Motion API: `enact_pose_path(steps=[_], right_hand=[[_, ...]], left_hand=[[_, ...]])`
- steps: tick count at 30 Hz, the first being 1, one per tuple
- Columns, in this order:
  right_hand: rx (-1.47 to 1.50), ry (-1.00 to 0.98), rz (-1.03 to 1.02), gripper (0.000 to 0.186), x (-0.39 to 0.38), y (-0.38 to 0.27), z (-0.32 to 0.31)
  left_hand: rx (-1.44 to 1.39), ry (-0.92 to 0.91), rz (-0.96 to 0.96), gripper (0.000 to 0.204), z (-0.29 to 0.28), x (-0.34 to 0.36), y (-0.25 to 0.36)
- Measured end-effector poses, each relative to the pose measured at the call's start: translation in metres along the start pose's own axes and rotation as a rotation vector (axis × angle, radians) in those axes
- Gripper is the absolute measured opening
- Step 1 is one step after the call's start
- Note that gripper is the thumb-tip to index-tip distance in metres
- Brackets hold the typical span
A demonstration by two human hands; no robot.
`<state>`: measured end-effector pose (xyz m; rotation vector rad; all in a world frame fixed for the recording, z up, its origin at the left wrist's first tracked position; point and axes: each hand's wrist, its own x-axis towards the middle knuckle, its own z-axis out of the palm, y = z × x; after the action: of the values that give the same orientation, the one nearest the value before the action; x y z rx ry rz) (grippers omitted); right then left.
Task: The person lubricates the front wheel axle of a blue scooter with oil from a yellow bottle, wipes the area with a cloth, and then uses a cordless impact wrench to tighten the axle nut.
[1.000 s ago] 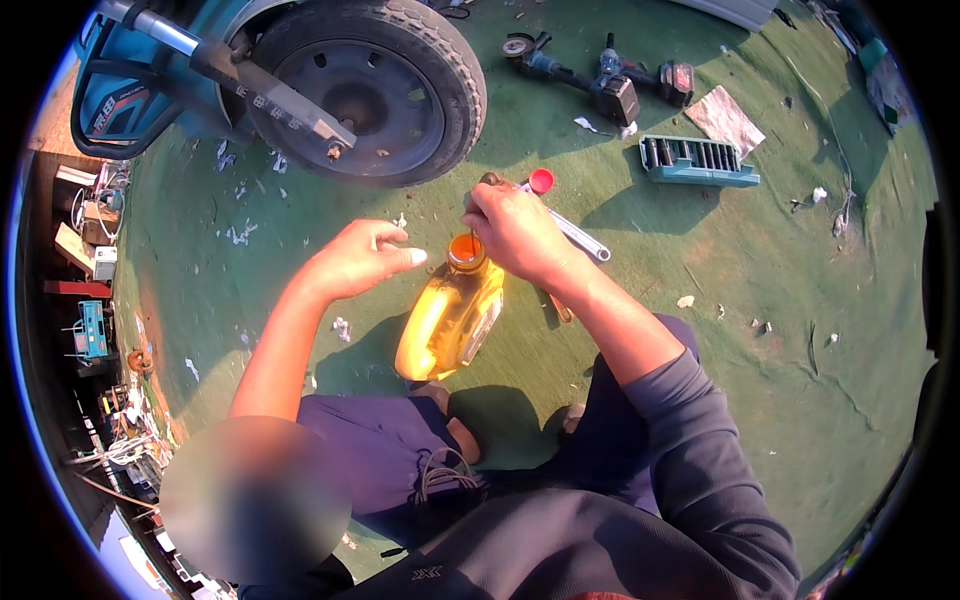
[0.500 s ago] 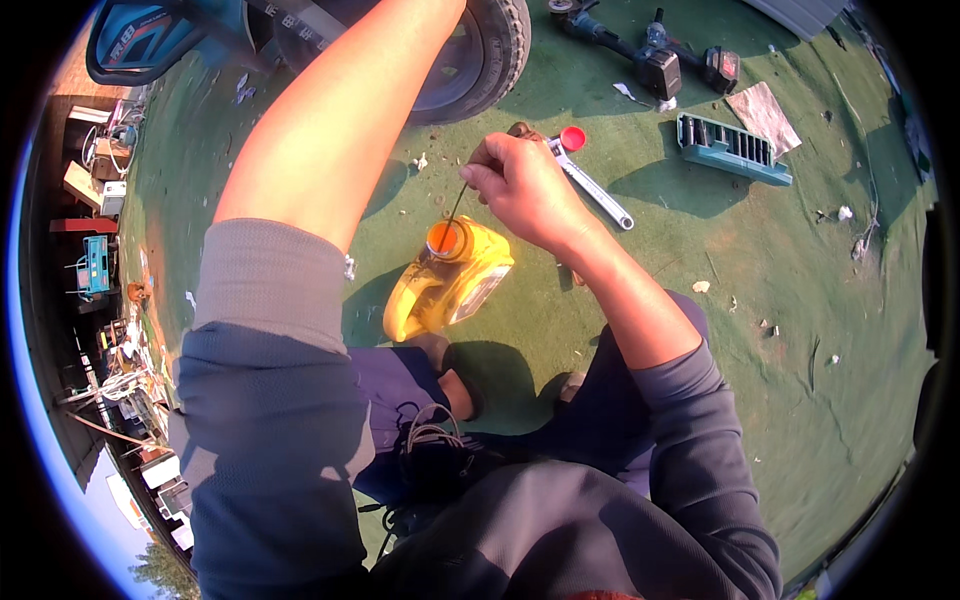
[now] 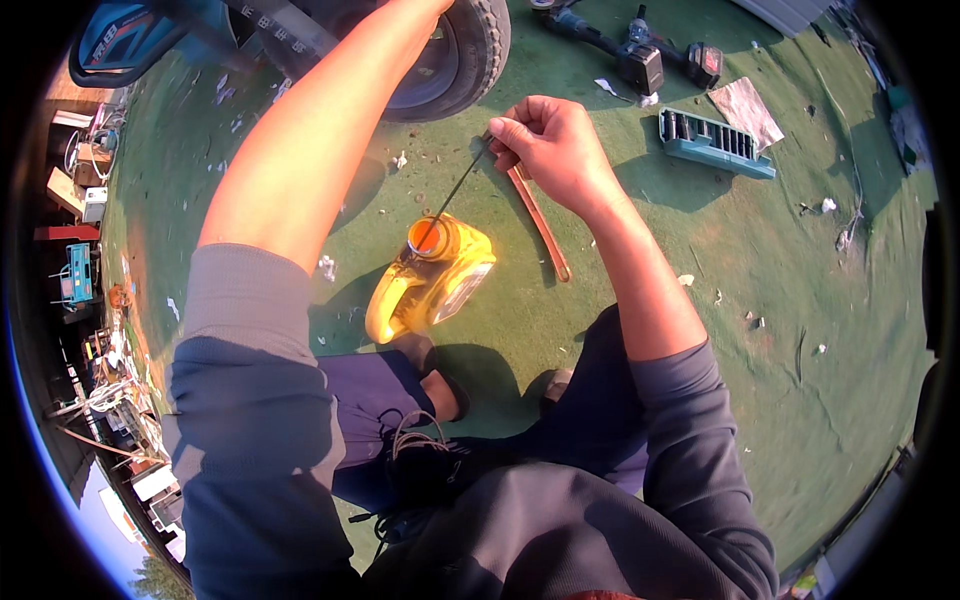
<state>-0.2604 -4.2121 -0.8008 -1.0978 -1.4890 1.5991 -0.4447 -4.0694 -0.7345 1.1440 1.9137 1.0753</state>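
Note:
My right hand pinches the upper end of a thin dark rod, whose lower end is in the open orange mouth of a yellow jug. The jug has a handle and stands on green ground matting before my feet. An orange-handled tool lies under my right hand, to the jug's right. My left arm reaches up across the wheel; my left hand is at the top edge of the picture, its fingers out of sight.
A blue machine is at upper left. Cordless power tools, a pale rag and a teal socket tray lie to the upper right. Clutter runs along the left side. Scraps litter the green matting.
My left arm has reached forward from beside the jug to the wheel. My right hand has lifted up and rightward with the rod, now covering the red cap and silver wrench.

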Motion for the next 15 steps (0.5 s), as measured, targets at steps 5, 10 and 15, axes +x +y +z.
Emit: enact_pose_path(steps=[5, 10, 15], right_hand=[[-0.012, 0.081, -0.079, 0.022, -0.013, -0.031, -0.033], [-0.028, 0.212, -0.199, 0.022, -0.038, -0.076, -0.082], [-0.202, 0.406, -0.296, 0.020, -0.048, -0.115, -0.126]], left_hand=[[-0.011, -0.114, 0.104, 0.077, -0.020, -0.019, -0.012], [-0.021, -0.209, 0.182, 0.076, -0.083, -0.056, -0.032], [-0.093, -0.307, 0.118, 0.076, -0.161, -0.080, -0.071]])
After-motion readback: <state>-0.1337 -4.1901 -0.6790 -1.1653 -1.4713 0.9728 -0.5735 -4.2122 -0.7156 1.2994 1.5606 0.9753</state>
